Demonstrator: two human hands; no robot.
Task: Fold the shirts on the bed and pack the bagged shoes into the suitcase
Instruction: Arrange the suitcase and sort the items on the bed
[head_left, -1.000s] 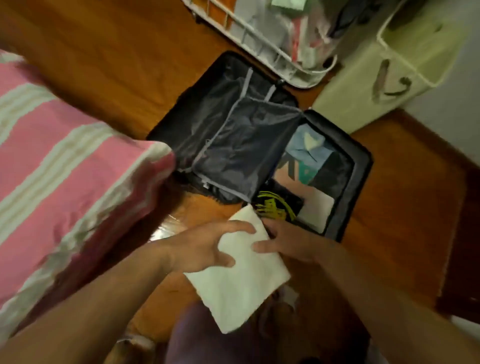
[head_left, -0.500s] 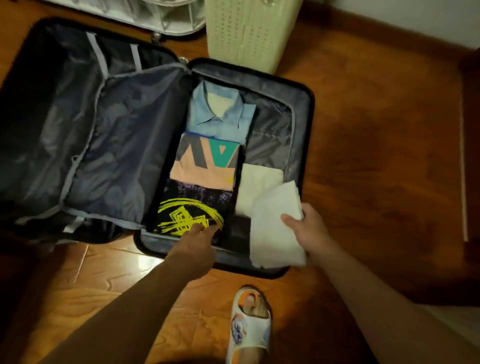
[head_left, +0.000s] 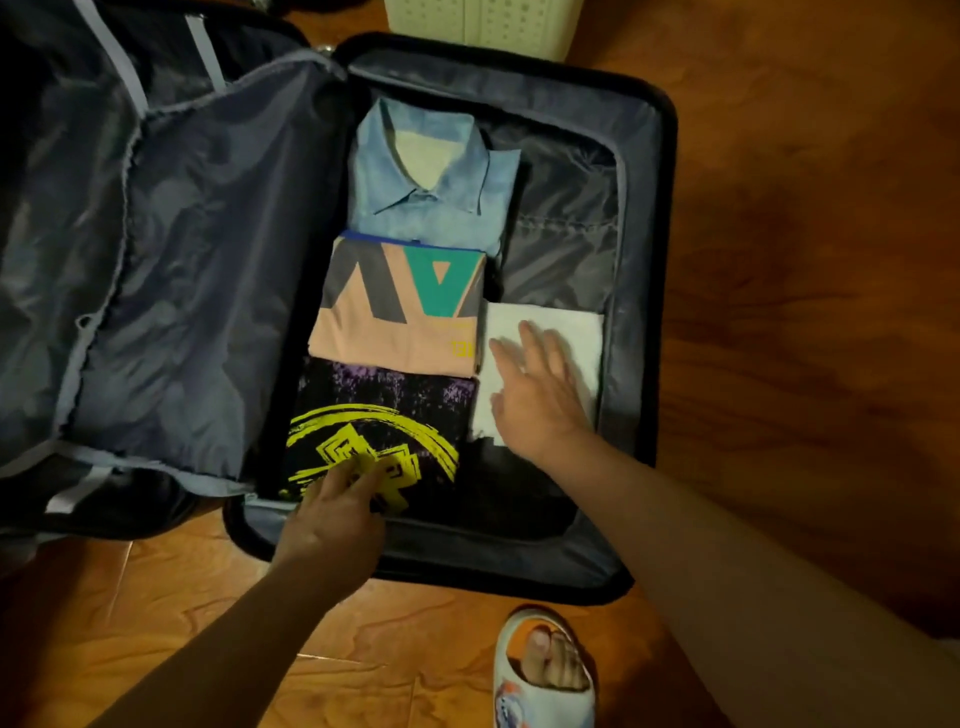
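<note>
A: Suitcase (head_left: 649, 156) lies open on the wood floor (head_left: 805, 260), its lid liner (head_left: 182, 260) flapped to the left. What is inside?

B: Three folded shirts in a column down its right half: blue collared shirt (head_left: 431, 192) at the far end, peach printed shirt (head_left: 400, 312) in the middle, black shirt (head_left: 384, 415) nearest. A white folded cloth (head_left: 561, 332) sits just right of the peach one.

A: Hands?

B: Right hand (head_left: 535, 395) rests flat on the white cloth, fingers straight, gripping nothing. Left hand (head_left: 337, 514) touches the black shirt's near edge; whether it pinches, I cannot tell.

A: Step?

B: Settling the packed shirts, in my judgement. No bagged shoes in view; fetching them comes next.
</note>
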